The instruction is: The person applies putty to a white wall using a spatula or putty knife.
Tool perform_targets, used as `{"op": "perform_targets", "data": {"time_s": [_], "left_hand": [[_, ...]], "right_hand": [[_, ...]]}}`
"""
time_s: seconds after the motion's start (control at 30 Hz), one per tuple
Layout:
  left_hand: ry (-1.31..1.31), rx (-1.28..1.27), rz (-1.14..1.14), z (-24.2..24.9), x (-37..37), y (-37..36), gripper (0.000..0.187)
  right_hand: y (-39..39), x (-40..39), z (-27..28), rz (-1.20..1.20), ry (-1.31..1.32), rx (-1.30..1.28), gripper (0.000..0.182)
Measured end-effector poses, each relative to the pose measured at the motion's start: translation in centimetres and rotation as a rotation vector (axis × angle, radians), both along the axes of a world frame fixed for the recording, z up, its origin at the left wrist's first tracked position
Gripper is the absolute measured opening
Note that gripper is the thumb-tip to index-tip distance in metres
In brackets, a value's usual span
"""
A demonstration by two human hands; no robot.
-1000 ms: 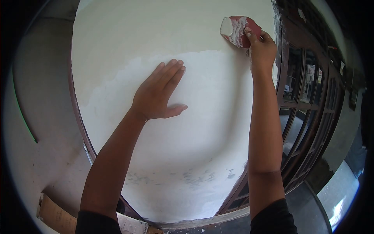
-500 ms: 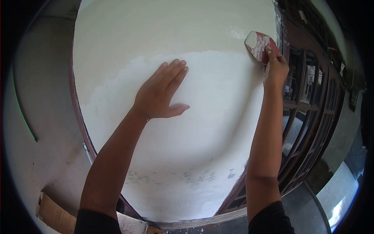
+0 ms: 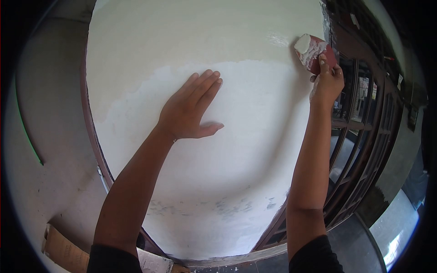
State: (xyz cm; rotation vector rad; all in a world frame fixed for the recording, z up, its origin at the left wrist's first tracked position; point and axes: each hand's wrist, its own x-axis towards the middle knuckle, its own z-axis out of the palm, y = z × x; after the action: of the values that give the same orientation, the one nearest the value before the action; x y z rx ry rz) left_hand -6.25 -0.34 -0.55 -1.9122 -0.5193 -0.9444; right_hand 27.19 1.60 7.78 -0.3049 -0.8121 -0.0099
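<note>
My left hand lies flat against the white wall panel, fingers stretched upward and thumb out to the side. Near the panel's upper right edge, my right hand grips a red putty scraper with the thumb on its near face. White putty coats much of the scraper's left part. A shiny wet patch shows on the panel just left of it. The panel's upper part looks cream and damp, its lower part whiter, with grey smudges near the bottom.
A dark wooden frame with glass panes runs down the right side. At bottom left are a cardboard box and a pale block-like object. A green line hangs on the grey wall at left. White specks dot the dark floor tiles.
My right hand and the scraper have shifted slightly right, and the scraper has turned so more of its putty-covered face shows. My left hand has stayed nearly in place.
</note>
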Motion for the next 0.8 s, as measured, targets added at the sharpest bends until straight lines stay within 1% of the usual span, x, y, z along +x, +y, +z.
{"op": "perform_targets", "data": {"time_s": [0.03,0.1,0.13,0.17,0.23,0.27,0.33,0.37,0.43,0.57,0.63,0.7,0.8], "left_hand": [[-0.003,-0.008,-0.002,0.0,0.0,0.0,0.091],[-0.001,-0.001,-0.007,0.0,0.0,0.1,0.091],[-0.001,0.005,-0.010,0.0,0.0,0.2,0.091],[-0.002,0.002,-0.009,0.0,-0.1,0.2,0.091],[0.002,0.001,-0.005,0.0,-0.1,0.2,0.091],[0.002,0.000,-0.007,0.0,-0.1,0.2,0.091],[0.004,-0.002,-0.002,0.0,-0.1,0.1,0.091],[0.005,-0.002,-0.003,0.0,-0.1,0.1,0.091],[0.002,-0.004,-0.003,0.0,-0.1,0.0,0.092],[0.002,-0.003,-0.009,-0.1,-0.1,0.2,0.092],[0.007,0.009,-0.015,0.0,-0.1,0.2,0.091],[0.006,0.011,-0.013,0.0,-0.2,0.2,0.091],[0.008,0.006,-0.013,-0.1,-0.1,0.1,0.090]], "right_hand": [[-0.1,-0.7,0.0,-0.001,0.001,0.001,0.032],[-1.1,-3.1,0.0,-0.580,-0.253,0.153,0.027],[-2.5,-4.4,-0.6,-0.861,-0.326,0.021,0.023],[-2.9,-4.7,-0.6,-0.951,-0.477,-0.112,0.029],[-0.1,-3.9,-0.4,-1.272,-0.588,0.164,0.039],[0.4,-4.0,-0.9,-1.273,-0.589,0.163,0.039],[1.0,-4.2,-1.8,-1.370,-0.734,0.046,0.048],[0.9,-4.3,-2.4,-1.371,-0.733,0.046,0.048],[0.4,-4.7,-4.1,-1.416,-0.808,-0.077,0.053],[-0.6,-4.8,-6.9,-1.359,-0.905,-0.121,0.052],[-1.2,-4.5,-7.2,-1.369,-0.902,-0.100,0.050],[-1.4,-3.9,-6.5,-1.308,-0.798,0.001,0.050],[-0.8,-3.8,-3.6,-1.355,-0.716,0.053,0.050]]}}
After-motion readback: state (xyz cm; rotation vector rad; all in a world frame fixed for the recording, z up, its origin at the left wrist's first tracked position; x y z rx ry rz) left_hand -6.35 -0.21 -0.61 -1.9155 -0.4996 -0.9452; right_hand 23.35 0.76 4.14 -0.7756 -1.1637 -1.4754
